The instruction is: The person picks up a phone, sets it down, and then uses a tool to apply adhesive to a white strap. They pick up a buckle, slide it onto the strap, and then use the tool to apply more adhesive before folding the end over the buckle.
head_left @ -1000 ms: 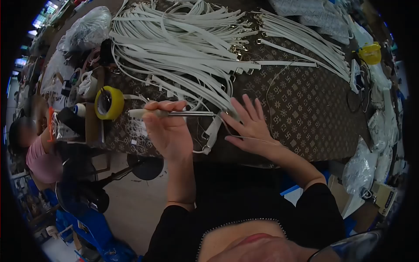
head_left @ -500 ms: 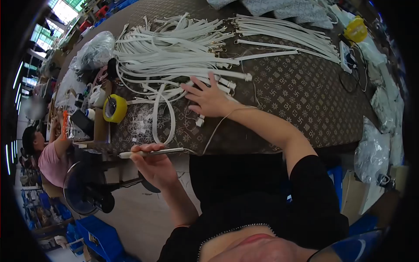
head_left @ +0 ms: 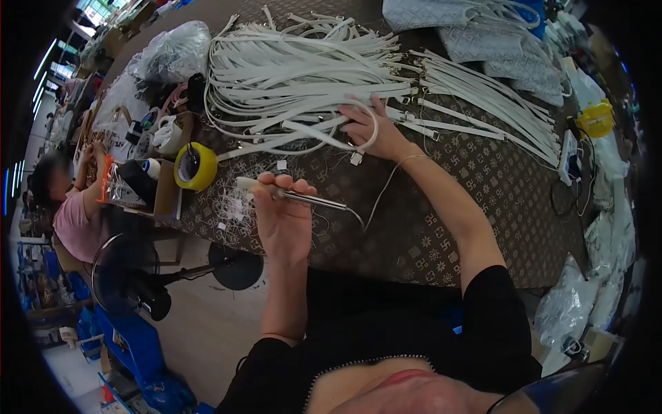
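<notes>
In the head view my left hand (head_left: pixel 284 221) is palm up, its fingers closed around a slim pen-shaped tool (head_left: pixel 314 200) with a pale end and a metal shaft. A thin cord (head_left: pixel 386 192) runs from the shaft's right end up toward my right wrist. My right hand (head_left: pixel 383 135) reaches over the white straps, its fingers partly curled at a looped white strap (head_left: pixel 317 132); the exact grip is partly hidden. A large pile of white straps (head_left: pixel 289 65) with metal buckles lies just beyond that hand.
More straps (head_left: pixel 493 96) lie in a row at the right. Yellow tape (head_left: pixel 196 166) stands beside a cardboard box at the left, near thread scraps (head_left: pixel 238 207). A power strip (head_left: pixel 569 157) sits at the right edge. At the left, a person (head_left: pixel 76 207) sits behind a fan (head_left: pixel 131 276).
My left hand has risen over the table edge with the tool. My right hand has gone from spread fingers to curled ones at a strap. The view has shifted.
</notes>
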### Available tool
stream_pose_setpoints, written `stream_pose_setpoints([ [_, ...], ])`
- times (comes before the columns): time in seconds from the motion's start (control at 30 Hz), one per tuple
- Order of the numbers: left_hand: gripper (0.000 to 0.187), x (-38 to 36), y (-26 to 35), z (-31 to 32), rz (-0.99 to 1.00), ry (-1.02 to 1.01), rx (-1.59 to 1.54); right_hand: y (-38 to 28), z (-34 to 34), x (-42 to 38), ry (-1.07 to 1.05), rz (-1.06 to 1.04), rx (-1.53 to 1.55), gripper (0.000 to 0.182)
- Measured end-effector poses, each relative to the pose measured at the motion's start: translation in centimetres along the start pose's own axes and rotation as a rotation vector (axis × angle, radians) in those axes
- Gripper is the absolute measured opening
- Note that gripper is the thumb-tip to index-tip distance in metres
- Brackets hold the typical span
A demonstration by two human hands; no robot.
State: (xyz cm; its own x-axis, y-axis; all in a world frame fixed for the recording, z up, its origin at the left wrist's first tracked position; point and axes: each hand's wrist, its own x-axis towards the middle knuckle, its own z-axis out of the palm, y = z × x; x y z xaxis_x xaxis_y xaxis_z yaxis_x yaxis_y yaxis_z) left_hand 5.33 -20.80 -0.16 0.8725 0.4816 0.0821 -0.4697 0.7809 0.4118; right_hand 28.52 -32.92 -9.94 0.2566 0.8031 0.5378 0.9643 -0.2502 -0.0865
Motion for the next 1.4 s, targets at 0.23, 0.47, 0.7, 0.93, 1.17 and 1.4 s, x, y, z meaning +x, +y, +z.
stream_pose_setpoints([
  [0.23, 0.027, -0.3, -2.0, -2.8, 0.027, -0.208, 0.123, -3.4, -6.3, -10.6, -0.133, 0.465, -0.139, 0.044],
  [0.47, 0.034, -2.6, -8.0, 1.3, -0.141, -0.464, 0.074, -12.8, -18.1, -25.9, -0.385, 0.864, 0.098, 0.048],
  [0.7, 0.032, -6.6, -15.3, 8.7, -0.256, -0.657, 0.152, -18.3, -23.1, -35.7, 0.232, 1.363, 0.799, 0.027],
  [0.93, 0.029, -11.4, -20.2, 13.6, -0.066, -0.495, 0.516, -22.5, -25.4, -30.2, 0.393, 0.731, 0.606, 0.021],
  [1.17, 0.017, -14.6, -21.3, 13.0, -0.147, -0.591, 0.689, -19.6, -25.2, -27.8, 0.832, 0.797, 0.265, 0.026],
  [1.4, 0.018, -15.2, -20.3, 12.0, -0.258, -0.477, 0.720, -21.2, -24.7, -27.9, 0.836, 0.870, 0.534, 0.021],
])
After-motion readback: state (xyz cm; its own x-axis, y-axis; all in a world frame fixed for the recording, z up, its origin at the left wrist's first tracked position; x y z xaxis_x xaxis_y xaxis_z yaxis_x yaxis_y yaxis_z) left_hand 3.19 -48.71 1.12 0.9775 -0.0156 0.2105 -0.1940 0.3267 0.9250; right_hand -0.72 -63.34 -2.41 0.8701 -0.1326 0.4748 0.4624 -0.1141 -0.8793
